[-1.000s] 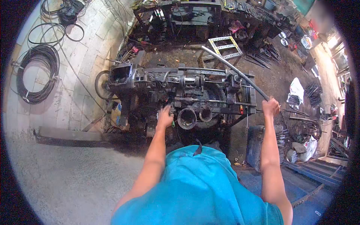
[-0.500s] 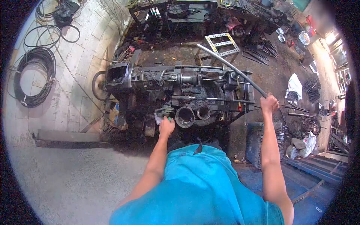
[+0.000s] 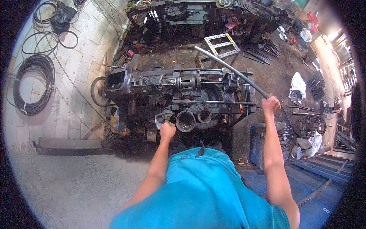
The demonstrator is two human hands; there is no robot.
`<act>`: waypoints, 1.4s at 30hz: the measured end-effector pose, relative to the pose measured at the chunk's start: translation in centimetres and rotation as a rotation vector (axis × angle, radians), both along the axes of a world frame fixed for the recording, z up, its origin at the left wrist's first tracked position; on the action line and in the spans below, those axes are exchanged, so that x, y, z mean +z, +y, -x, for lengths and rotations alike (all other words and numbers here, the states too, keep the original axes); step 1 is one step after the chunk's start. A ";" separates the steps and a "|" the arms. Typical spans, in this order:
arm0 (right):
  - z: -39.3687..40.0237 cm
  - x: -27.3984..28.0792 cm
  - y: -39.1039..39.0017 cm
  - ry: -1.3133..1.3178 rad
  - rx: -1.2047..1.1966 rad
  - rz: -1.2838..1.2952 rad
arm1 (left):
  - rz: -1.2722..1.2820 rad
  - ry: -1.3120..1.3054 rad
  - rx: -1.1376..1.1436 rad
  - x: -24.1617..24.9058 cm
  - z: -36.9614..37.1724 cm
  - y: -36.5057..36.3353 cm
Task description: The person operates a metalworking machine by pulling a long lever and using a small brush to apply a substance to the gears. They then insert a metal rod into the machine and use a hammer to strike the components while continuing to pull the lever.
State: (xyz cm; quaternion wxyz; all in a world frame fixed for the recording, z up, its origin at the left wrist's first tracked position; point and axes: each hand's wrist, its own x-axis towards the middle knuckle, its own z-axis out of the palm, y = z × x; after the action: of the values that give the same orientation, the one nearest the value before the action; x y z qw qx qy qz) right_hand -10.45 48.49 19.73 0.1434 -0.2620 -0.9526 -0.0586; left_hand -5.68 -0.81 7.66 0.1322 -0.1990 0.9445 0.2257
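My right hand (image 3: 271, 105) is wrapped round the lower end of a long grey metal pipe (image 3: 236, 71). The pipe slants up and left across the right end of a dark, greasy machine (image 3: 152, 82), passing over its frame. Closed near the machine's front edge, my left hand (image 3: 167, 130) has a bit of green showing at its fingertips; what it grips is mostly hidden. A crumpled grey-green rag (image 3: 164, 114) lies just beyond that hand. To its right stand a larger round metal cup (image 3: 185, 121) and a smaller cup (image 3: 204, 116), both dark with grime.
Coiled black cable (image 3: 33, 84) lies at the left on pale tiles. Behind the machine are a perforated metal frame (image 3: 222, 45) and a cluttered workbench (image 3: 187, 17). Metal rods (image 3: 316, 89), a white sack (image 3: 298, 86) and a blue crate-like block (image 3: 268, 143) are on the right.
The view has shifted slightly, so the machine and pipe appear a little further left. Both hands keep their grips, and the pipe's slant looks nearly the same.
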 end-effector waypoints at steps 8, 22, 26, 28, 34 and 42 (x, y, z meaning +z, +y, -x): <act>-0.1 0.0 -0.1 0.057 0.054 0.002 | 0.004 0.014 -0.008 -1.0 0.1 -0.4; -5.2 -19.5 -7.0 0.240 -0.188 0.676 | 0.007 -0.029 -0.052 -0.7 0.7 -0.3; -3.5 -14.7 -10.2 -0.104 -0.272 0.712 | -0.028 -0.064 -0.072 -0.9 0.1 -1.1; -2.4 -15.3 -9.2 -0.174 -0.254 0.702 | -0.010 -0.032 -0.106 -1.2 -0.2 -1.3; -0.4 -17.0 -8.4 -0.299 -0.275 0.592 | -0.012 -0.120 -0.137 -0.4 -0.1 -1.0; -3.6 -13.1 -9.2 -0.185 -0.208 0.799 | -0.065 -0.063 -0.074 -1.3 0.0 -0.6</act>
State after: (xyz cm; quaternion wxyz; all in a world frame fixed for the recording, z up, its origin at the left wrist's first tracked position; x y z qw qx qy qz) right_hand -6.84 39.31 6.64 -0.0621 -0.3852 -0.8777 0.2782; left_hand -5.68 -1.41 6.35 0.1763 -0.1664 0.9388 0.2448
